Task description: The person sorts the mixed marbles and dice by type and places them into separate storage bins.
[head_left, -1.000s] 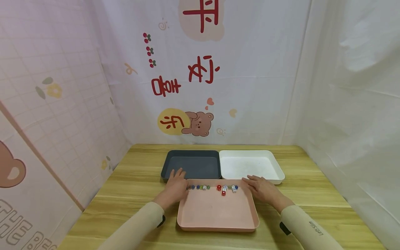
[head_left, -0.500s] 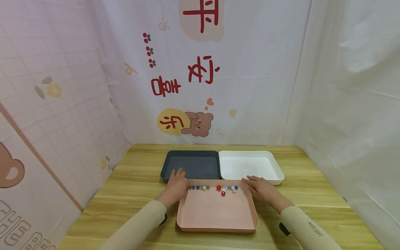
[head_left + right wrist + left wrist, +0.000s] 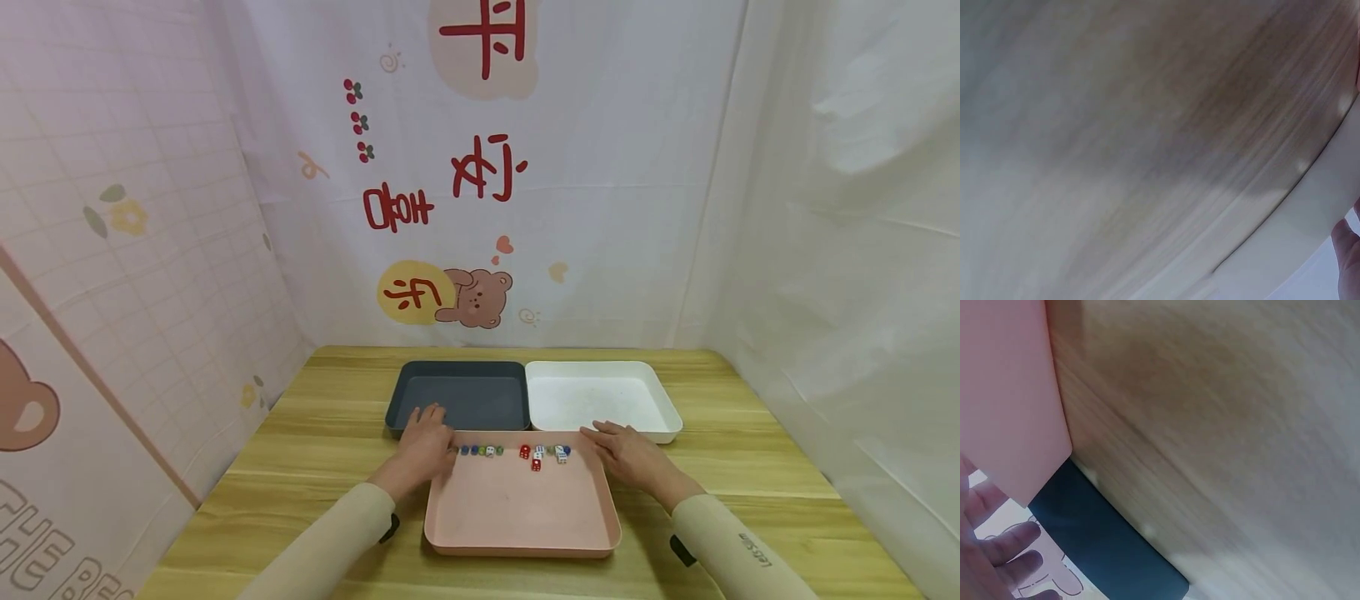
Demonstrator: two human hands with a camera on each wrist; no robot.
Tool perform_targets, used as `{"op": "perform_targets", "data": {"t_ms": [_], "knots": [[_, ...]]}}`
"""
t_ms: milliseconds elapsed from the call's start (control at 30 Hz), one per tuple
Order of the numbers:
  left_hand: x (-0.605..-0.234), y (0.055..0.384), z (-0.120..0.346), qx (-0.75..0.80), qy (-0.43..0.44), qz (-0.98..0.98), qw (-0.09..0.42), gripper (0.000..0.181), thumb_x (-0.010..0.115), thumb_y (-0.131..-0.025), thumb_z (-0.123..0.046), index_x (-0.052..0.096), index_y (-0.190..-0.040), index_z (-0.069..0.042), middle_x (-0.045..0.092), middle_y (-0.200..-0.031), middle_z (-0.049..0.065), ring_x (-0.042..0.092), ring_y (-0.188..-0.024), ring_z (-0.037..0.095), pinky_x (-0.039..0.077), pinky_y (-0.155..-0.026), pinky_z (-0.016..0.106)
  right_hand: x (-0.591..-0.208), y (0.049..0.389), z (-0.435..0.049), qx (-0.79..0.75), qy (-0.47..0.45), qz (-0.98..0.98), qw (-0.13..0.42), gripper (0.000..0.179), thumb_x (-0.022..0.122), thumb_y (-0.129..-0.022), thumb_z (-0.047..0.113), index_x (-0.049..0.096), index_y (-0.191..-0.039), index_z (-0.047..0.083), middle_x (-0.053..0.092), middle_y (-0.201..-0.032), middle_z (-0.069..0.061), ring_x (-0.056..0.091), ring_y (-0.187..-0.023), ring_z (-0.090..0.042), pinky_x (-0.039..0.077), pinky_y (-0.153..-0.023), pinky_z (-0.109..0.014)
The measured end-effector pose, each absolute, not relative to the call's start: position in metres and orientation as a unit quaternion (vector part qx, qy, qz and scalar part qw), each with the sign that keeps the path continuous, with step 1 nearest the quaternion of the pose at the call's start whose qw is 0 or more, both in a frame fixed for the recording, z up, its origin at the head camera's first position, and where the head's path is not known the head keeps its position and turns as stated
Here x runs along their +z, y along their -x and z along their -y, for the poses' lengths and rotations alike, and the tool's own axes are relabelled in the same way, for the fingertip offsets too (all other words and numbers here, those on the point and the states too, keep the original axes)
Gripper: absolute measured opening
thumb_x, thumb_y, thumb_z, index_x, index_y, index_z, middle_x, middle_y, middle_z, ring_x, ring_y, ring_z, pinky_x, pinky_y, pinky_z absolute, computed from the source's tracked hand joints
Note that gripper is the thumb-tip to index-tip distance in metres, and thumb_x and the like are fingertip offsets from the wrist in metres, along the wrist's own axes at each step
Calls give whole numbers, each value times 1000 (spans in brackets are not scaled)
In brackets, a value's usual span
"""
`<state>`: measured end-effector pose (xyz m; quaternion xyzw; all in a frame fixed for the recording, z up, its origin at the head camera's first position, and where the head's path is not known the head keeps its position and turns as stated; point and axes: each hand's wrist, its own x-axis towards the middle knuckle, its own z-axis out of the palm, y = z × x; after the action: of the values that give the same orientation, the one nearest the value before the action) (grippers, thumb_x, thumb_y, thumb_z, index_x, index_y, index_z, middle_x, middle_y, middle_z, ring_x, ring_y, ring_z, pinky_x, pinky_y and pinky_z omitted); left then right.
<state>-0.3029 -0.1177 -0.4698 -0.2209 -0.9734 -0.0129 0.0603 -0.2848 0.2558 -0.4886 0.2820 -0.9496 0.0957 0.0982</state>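
In the head view a pink tray (image 3: 522, 512) stands before me. Along its far wall lie several glass marbles (image 3: 475, 450), with red dice (image 3: 536, 465) and white dice (image 3: 562, 455) among them. My left hand (image 3: 424, 447) is over the tray's far left corner, its fingers loosely spread toward the dark tray; part of the corner is hidden under it. My right hand (image 3: 628, 452) rests at the far right corner, fingers extended along the rim. Fingers (image 3: 1016, 540) show past the pink wall in the left wrist view. Only a bit of the right hand (image 3: 1347, 250) appears in the right wrist view.
Behind the pink tray, a dark blue-grey tray (image 3: 463, 400) and a white tray (image 3: 600, 396) stand side by side on the wooden table (image 3: 757, 475). Printed white cloth (image 3: 622, 208) hangs around the table's back and sides.
My left hand has shifted very slightly at the corner and covers a little more of the leftmost marbles. The right hand and the trays stay practically where they were.
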Motion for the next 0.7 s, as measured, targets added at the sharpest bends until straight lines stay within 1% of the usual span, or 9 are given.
{"op": "perform_targets", "data": {"t_ms": [267, 500, 700], "knots": [[-468, 307, 122, -32, 210, 975, 71, 9, 75, -87, -28, 76, -86, -19, 53, -137, 18, 41, -135, 37, 29, -110, 61, -488, 285, -255, 94, -279, 951, 92, 37, 60, -99, 13, 62, -135, 5, 58, -133, -25, 55, -122, -44, 40, -98, -66], [-464, 312, 127, -65, 211, 972, 81, 15, 77, -87, -34, 76, -80, -20, 54, -135, 19, 43, -132, 38, 28, -110, 63, -487, 285, -255, 98, -274, 954, 75, 37, 58, -100, 14, 61, -136, 6, 57, -134, -25, 53, -125, -44, 38, -99, -66], [-458, 316, 130, -57, 208, 973, 82, 12, 73, -90, -29, 74, -80, -22, 53, -137, 17, 41, -134, 37, 27, -111, 62, -484, 285, -255, 99, -275, 954, 69, 37, 58, -101, 15, 61, -136, 5, 57, -134, -25, 53, -124, -44, 39, -99, -65]]}}
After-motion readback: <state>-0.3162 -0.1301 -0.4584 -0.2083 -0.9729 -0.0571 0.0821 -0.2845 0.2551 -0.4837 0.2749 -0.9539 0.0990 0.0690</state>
